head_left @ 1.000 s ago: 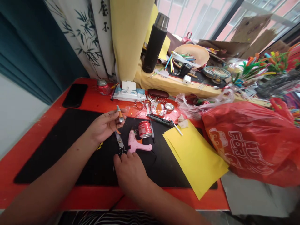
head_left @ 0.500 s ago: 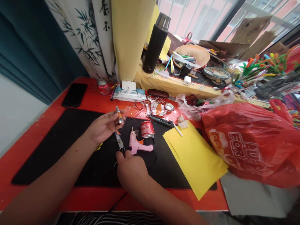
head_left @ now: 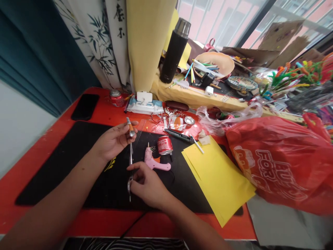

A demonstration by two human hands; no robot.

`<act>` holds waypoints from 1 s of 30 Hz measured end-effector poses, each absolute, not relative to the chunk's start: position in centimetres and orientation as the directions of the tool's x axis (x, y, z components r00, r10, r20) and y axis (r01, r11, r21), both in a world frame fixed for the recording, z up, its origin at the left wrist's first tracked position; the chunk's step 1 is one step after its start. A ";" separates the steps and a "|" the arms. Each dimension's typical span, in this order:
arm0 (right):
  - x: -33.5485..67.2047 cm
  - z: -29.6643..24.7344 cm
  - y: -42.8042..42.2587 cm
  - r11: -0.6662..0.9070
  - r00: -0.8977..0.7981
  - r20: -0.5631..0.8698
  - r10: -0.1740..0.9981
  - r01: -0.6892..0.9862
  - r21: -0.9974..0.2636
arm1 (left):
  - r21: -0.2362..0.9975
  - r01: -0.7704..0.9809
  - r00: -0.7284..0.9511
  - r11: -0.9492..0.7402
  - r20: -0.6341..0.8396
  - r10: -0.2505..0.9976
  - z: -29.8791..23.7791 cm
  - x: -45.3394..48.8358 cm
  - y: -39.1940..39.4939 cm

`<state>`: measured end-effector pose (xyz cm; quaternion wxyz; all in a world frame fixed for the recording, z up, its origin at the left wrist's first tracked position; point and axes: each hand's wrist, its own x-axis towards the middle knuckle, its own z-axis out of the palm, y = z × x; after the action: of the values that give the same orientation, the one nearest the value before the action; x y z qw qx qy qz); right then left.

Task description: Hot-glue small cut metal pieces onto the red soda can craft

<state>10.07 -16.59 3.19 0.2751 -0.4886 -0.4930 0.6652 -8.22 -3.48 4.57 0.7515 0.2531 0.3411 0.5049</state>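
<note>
My left hand (head_left: 114,139) is closed on a small rolled metal tube (head_left: 130,128), orange with silver ends, held up above the black mat. Just below it, my right hand (head_left: 148,182) grips a pair of scissors (head_left: 130,156) by the handle loops. The scissors are turned edge-on, blades pointing up toward the left hand and pressed close together. Beside the right hand lies a pink glue gun (head_left: 153,162) on its side. Behind that stands a cut-down red can (head_left: 164,145).
Yellow paper sheets (head_left: 218,180) lie right of the glue gun, with a utility knife (head_left: 179,135) behind. A full red plastic bag (head_left: 281,163) bounds the right side. Wet wipes (head_left: 144,105), a phone (head_left: 85,106) and another can (head_left: 117,98) line the back. A black flask (head_left: 175,52) stands on the sill.
My right hand has rolled the scissors from flat to edge-on, its fingers now more visible. My left hand still holds the tube, tilted slightly differently. The view has shifted a little.
</note>
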 end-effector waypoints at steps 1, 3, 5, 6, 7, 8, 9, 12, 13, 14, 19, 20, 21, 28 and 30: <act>10.2 3.0 -16.4 -0.409 -0.375 -0.379 0.846 0.002 -0.913 | 0.727 -0.586 0.248 0.357 -0.259 0.934 4.7 -8.3 -3.5; 10.4 2.8 -16.1 -0.480 -0.380 -0.388 0.840 -0.183 -0.858 | 0.731 -0.587 0.225 0.349 -0.267 0.937 4.9 -8.5 -3.4; 10.7 2.8 -15.9 -0.510 -0.380 -0.397 0.836 -0.270 -0.816 | 0.735 -0.586 0.202 0.341 -0.276 0.940 5.0 -8.6 -3.4; 10.7 2.8 -15.9 -0.514 -0.378 -0.399 0.835 -0.279 -0.811 | 0.737 -0.584 0.194 0.340 -0.280 0.940 5.0 -8.7 -3.3; 10.8 2.8 -15.9 -0.514 -0.379 -0.401 0.834 -0.272 -0.813 | 0.739 -0.581 0.188 0.341 -0.285 0.940 5.0 -8.7 -3.3; 10.7 2.7 -16.0 -0.516 -0.382 -0.404 0.831 -0.258 -0.817 | 0.741 -0.576 0.185 0.344 -0.291 0.939 5.0 -8.7 -3.3; 10.7 2.5 -16.1 -0.521 -0.388 -0.411 0.825 -0.241 -0.819 | 0.743 -0.572 0.183 0.347 -0.297 0.937 5.0 -8.8 -3.2; 10.5 1.8 -16.5 -0.540 -0.410 -0.428 0.805 -0.208 -0.816 | 0.742 -0.571 0.165 0.353 -0.317 0.934 5.0 -9.0 -3.1; 10.6 1.7 -16.7 -0.528 -0.410 -0.418 0.810 -0.201 -0.825 | 0.738 -0.576 0.154 0.352 -0.325 0.933 4.9 -9.1 -3.0; 10.6 1.6 -16.7 -0.503 -0.406 -0.397 0.823 -0.195 -0.842 | 0.732 -0.583 0.144 0.353 -0.334 0.932 4.9 -9.2 -2.9; 11.8 2.4 -16.3 -0.381 -0.398 -0.265 0.878 -0.246 -0.891 | 0.691 -0.631 0.108 0.352 -0.371 0.922 4.8 -9.6 -2.5; 12.1 2.7 -16.1 -0.381 -0.411 -0.253 0.876 -0.268 -0.885 | 0.679 -0.642 0.104 0.356 -0.383 0.918 4.8 -9.6 -2.5; 12.4 3.0 -15.9 -0.381 -0.425 -0.240 0.873 -0.287 -0.879 | 0.665 -0.652 0.105 0.363 -0.396 0.912 4.8 -9.6 -2.5; 14.0 4.2 -15.4 -0.367 -0.419 -0.186 0.889 -0.408 -0.836 | 0.581 -0.726 0.161 0.367 -0.375 0.913 5.3 -8.6 -2.9; 14.0 4.2 -15.5 -0.374 -0.426 -0.185 0.886 -0.419 -0.828 | 0.569 -0.726 0.197 0.385 -0.365 0.910 5.4 -7.8 -3.2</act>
<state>13.98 -15.49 4.24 0.4272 -0.3232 -0.3614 0.7632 -7.85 -3.15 5.44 0.7614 0.1364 0.3362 0.5373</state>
